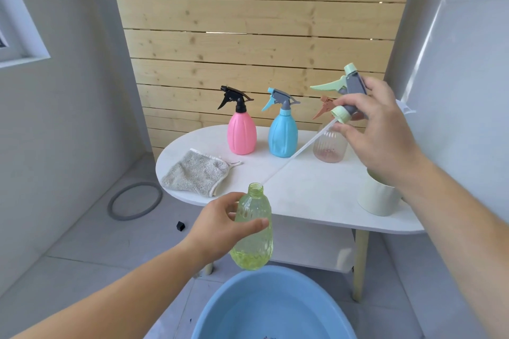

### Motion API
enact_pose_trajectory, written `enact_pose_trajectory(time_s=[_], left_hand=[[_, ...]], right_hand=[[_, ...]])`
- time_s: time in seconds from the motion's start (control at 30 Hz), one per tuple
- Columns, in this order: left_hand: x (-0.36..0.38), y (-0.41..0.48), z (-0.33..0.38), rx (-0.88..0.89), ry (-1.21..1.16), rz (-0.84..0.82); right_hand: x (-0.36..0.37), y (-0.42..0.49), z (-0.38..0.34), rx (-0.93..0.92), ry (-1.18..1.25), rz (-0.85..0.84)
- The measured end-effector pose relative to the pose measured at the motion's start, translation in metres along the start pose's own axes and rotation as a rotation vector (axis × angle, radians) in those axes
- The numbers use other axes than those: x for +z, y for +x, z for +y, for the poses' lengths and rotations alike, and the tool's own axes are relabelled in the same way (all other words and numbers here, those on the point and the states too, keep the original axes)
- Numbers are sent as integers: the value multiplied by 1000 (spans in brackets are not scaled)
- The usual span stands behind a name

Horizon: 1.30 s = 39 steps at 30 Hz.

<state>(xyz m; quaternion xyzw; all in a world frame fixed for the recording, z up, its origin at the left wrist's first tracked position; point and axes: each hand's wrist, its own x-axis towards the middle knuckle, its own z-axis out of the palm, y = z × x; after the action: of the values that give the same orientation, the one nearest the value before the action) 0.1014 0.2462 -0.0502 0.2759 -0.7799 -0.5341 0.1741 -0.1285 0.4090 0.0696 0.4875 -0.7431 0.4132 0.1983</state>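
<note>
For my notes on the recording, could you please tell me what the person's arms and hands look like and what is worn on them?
Both forearms are bare; no sleeve shows in the picture. The left hand and the right hand wear no gloves, and no watch, bracelet or ring shows on the parts in view.

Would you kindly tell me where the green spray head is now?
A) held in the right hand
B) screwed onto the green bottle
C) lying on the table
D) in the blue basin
A: the right hand holds the spray head aloft; the green bottle in the left hand has a bare neck.
</note>
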Motion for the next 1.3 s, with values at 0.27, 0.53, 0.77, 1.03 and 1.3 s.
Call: enact_pose_trajectory(time_s=[0.27, 0.53, 0.77, 1.03, 1.3], left_hand=[[9, 1, 2, -13, 27, -60], [12, 4, 2, -23, 45, -76], [13, 0, 12, 0, -28, -89], [16, -5, 20, 36, -75, -94], [13, -5, 22, 50, -81, -97]], right_hand=[[6, -3, -1, -128, -40, -20], [10, -4, -29, -241, 8, -70], [43, -28, -53, -68, 230, -422], [61, -44, -55, 83, 383, -523], [54, -43, -55, 155, 581, -609]])
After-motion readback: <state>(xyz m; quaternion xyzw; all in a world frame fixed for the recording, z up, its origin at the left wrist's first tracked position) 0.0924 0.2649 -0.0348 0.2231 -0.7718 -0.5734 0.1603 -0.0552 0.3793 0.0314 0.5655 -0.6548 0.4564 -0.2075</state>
